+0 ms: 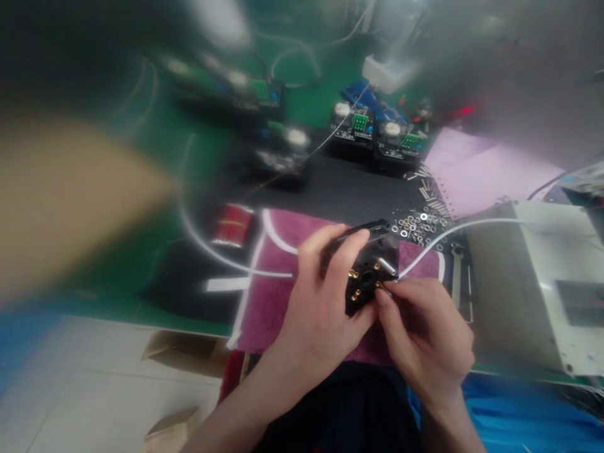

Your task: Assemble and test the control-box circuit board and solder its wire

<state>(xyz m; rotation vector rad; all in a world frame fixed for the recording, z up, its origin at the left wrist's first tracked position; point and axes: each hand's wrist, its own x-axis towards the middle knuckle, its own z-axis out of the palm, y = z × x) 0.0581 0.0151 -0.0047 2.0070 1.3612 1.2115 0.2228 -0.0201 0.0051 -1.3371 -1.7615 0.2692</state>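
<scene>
Left hand point(318, 308): gripping black housing point(367, 277); keep steady.
Right hand point(438, 333): fingertips pinched beside brass fitting point(378, 284), contents unclear; work straight, gently.

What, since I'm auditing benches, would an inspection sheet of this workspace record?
Surface: green bench, black mat, purple cloth.
Job's things: black part with brass-coloured fittings, above the cloth.
Clutter: loose washers and metal pins beyond the cloth.
Hands: left hand grips the black part; right hand has fingertips at a fitting, anything held unclear.
Cables: white cords, one each side.
Surroundings: pink papers, pale metal box; picture edges blurred.
</scene>
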